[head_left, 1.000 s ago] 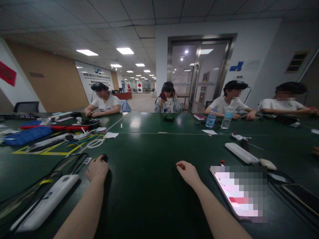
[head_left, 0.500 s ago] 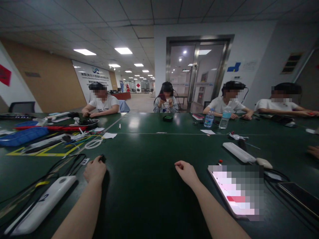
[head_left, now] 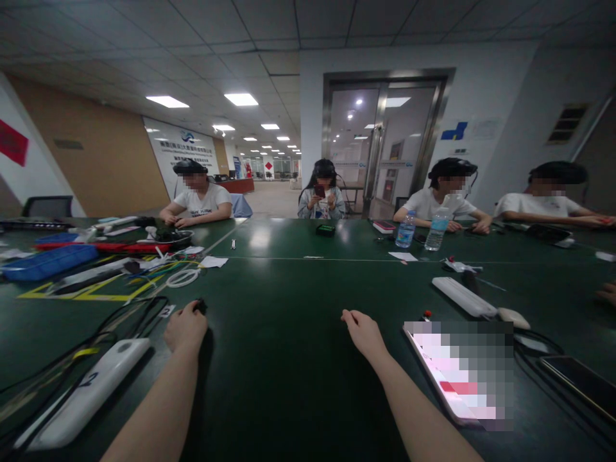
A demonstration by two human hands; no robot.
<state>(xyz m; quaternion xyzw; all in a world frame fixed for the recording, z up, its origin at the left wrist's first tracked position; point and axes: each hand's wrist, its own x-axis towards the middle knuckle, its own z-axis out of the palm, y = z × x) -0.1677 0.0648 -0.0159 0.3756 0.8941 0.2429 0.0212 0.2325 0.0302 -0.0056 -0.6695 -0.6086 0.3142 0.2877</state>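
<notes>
My left hand (head_left: 186, 327) rests on the dark green table (head_left: 274, 359) with its fingers closed round a small black object (head_left: 200, 307). Most of that object is covered by the fingers, so its kind cannot be made out. Cables and a number label (head_left: 167, 312) lie just left of this hand. My right hand (head_left: 362, 332) lies on the table to the right, fingers curled together, and nothing shows in them. Close to its right is a lit phone (head_left: 436, 372), partly blurred out, with a small red-topped item (head_left: 427, 316) behind it.
At the left lie a white power bank (head_left: 96, 391) marked 2, a blue tray (head_left: 52, 262) and a coiled white cable (head_left: 183, 278). On the right are a white case-like bar (head_left: 462, 297), a dark phone (head_left: 580, 385) and two water bottles (head_left: 436, 230). Several people sit opposite.
The whole view has shifted slightly. Both my hands keep the same pose on the table. Across the table, the person in the middle has changed how they hold a dark red phone.
</notes>
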